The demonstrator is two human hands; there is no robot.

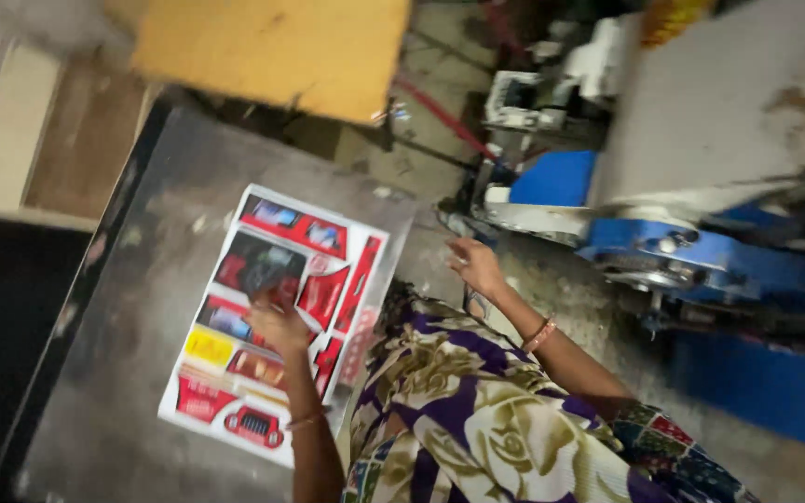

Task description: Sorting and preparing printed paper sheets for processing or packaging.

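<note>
Sheets (267, 317) of printed red card lie stacked flat on the grey table (123, 373), just beside the person's lap. Left hand (277, 321) rests on the top sheet, fingers bent; whether it pinches anything I cannot tell. Right hand (475, 265) hangs open, empty, near the blue machine (701, 251). Card looks light, thin, bendable and slick; an edge or corner seems the best hold.

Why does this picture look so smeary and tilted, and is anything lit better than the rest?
Head view: motion blur softens everything, including the left hand on the printed sheet and the right hand; the frame is tilted; the metal table shows dull glare; the left edge is dark.
</note>
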